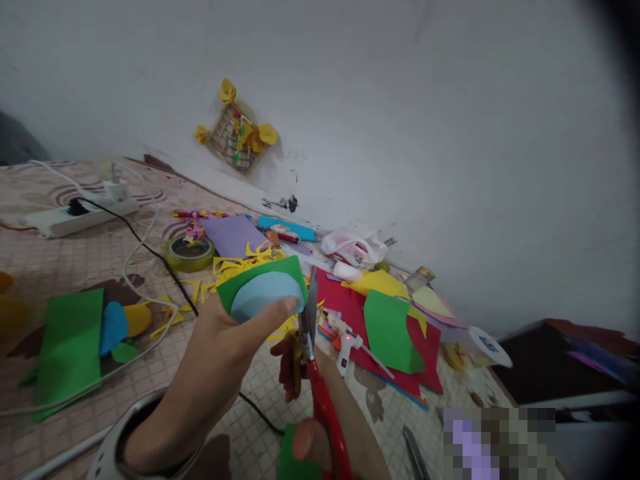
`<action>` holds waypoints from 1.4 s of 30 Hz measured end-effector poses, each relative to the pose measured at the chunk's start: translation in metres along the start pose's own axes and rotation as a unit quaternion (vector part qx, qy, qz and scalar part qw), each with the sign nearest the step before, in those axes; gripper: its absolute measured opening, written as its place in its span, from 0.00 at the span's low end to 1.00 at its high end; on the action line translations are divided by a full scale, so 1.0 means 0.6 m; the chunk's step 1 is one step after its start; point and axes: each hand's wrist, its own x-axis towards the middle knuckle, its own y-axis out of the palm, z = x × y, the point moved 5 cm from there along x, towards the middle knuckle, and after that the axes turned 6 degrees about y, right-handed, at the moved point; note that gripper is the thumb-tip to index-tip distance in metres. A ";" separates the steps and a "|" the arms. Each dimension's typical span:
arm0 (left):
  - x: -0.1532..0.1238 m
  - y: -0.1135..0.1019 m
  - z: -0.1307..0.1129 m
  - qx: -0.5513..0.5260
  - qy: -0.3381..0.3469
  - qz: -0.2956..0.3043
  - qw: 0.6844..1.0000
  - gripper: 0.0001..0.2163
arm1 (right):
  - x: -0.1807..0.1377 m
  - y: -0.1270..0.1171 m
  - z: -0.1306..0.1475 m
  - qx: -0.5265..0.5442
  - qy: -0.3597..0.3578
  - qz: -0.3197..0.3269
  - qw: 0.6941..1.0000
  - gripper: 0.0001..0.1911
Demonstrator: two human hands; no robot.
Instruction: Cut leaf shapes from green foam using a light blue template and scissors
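Note:
My left hand pinches a folded piece of green paper together with a light blue paper shape, holding them up above the floor. My right hand grips red-handled scissors, fingers through the loops. The blades point upward and touch the right edge of the green and blue papers. A small green scrap lies below my right hand.
Coloured paper sheets litter the patterned mat: a green sheet at left, red and green sheets at right. A white glue gun, a tape roll, a power strip with cables, and yellow scraps lie around. The wall stands close behind.

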 end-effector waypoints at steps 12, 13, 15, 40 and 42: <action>-0.001 0.003 -0.001 -0.009 0.002 0.002 1.000 0.04 | -0.003 -0.007 -0.014 -0.012 -0.011 -0.002 1.000 0.46; 0.000 0.002 0.001 -0.008 0.002 0.004 1.000 0.04 | -0.004 -0.008 -0.014 -0.013 -0.006 0.000 1.000 0.46; 0.001 0.000 0.002 -0.004 0.002 0.009 1.000 0.03 | -0.005 -0.010 -0.013 -0.020 -0.002 0.003 1.000 0.46; 0.000 0.000 -0.001 0.020 -0.001 0.021 1.000 0.08 | -0.009 -0.012 -0.005 -0.081 0.037 -0.006 0.996 0.47; 0.001 0.000 0.001 0.020 0.002 0.023 1.000 0.06 | -0.010 -0.013 -0.005 -0.083 0.039 -0.006 0.996 0.47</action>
